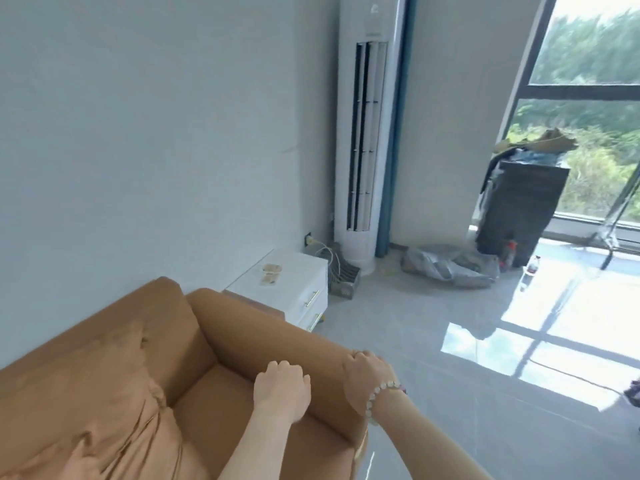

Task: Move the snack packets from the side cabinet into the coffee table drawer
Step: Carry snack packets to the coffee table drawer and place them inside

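left hand [282, 389] and right hand [369, 379] rest loosely curled on the armrest [263, 330], both empty; packets [272, 273] sit on the cabinet [298, 284] past the armrest's far end, left hand looks nearer.

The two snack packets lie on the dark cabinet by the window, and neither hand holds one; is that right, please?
Not quite: the head view shows the two snack packets on the white side cabinet beside the sofa, not on the dark cabinet by the window. Neither the left hand nor the right hand holds one.
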